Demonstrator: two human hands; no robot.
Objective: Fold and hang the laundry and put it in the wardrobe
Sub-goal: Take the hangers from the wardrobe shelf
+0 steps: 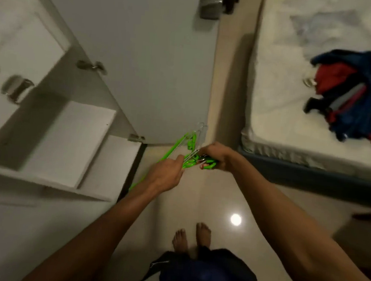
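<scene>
Hangers (189,148) bunched between hands, long axis running up-left | right hand (214,155) gripping bundle | left hand (166,174) pinching one, nearer wardrobe (67,143)

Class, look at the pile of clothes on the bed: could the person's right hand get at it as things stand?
Probably not yet. The right hand is shut on the green hangers, and the clothes pile lies well off on the bed; nothing blocks the way.

Dim, soft, wide-angle-warped frame — lamp glare (236,219) on glossy floor (197,199).
</scene>
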